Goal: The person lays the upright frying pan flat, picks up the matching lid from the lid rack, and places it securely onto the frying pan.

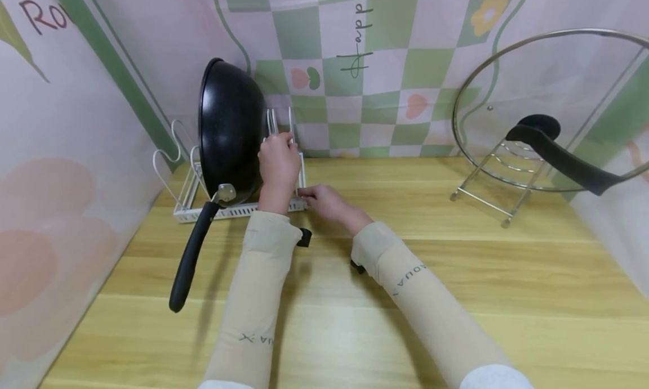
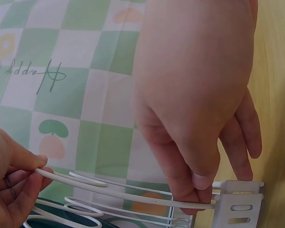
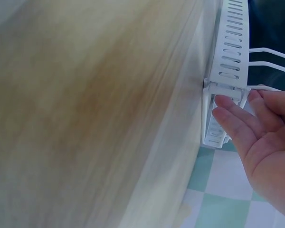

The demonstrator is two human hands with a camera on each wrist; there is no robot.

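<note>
A white wire dish rack (image 1: pixel 189 215) stands on the wooden table at the back left. It bears a black wok (image 1: pixel 229 119), tipped on its side with its long handle (image 1: pixel 195 259) toward me. My left hand (image 1: pixel 280 164) pinches the upper end of a white wire divider (image 2: pixel 114 193) at the rack's right end. At the foot of that divider, my right hand (image 1: pixel 330 203) pinches the wire beside the slotted rail (image 3: pixel 230 42). In the left wrist view, fingers of both hands are on the same wire. The wok hides part of the rack.
A glass lid (image 1: pixel 466 85) with a black handle leans on a metal wire stand (image 1: pixel 484 200) at the right. Printed cloth walls (image 1: pixel 385 102) border the wooden table (image 1: pixel 329 332) at the back and sides. The wok's handle juts over the table at the left.
</note>
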